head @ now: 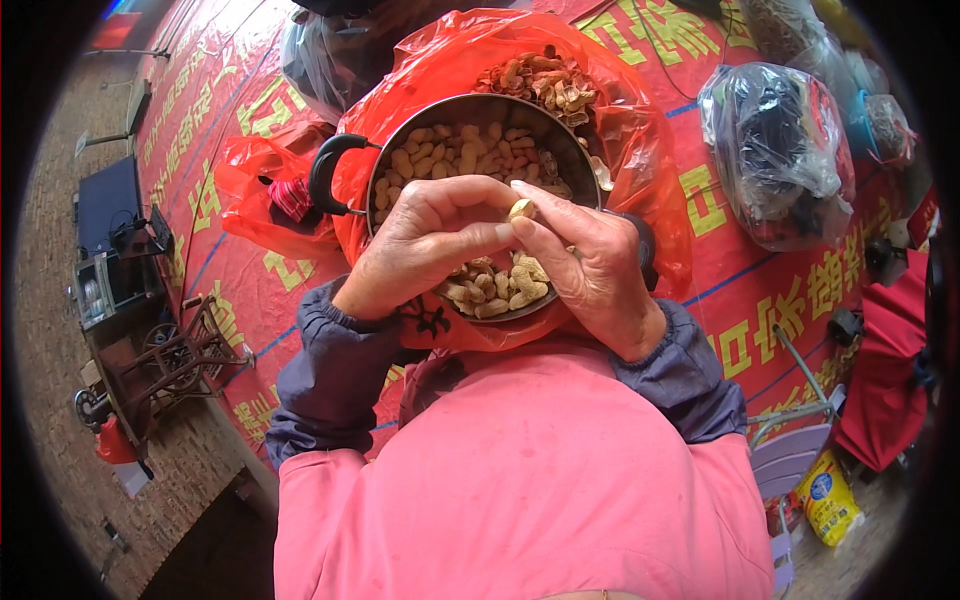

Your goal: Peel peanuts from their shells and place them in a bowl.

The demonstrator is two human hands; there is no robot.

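Observation:
Above a dark metal pot (480, 112) with black handles, my left hand (442, 232) and my right hand (592, 255) meet at their fingertips. Pinched between them is a peanut (521, 210), partly covered by the fingers. Whole peanuts in the shell (435, 154) fill part of the pot, and more lie at its near side under my hands. Some reddish shelled kernels (517, 157) show towards the right of the pot. Around the pot spreads a red plastic bag (450, 52). Broken peanut shells (555, 86) are heaped in the bag just behind the pot.
A red sheet with yellow characters (705, 199) covers the floor. A clear plastic bag of dark stuff (780, 150) lies right. A smaller red bag (262, 187) sits left of the pot. Farther left stands a treadle sewing machine (172, 337); a purple chair (787, 457) is near my right elbow.

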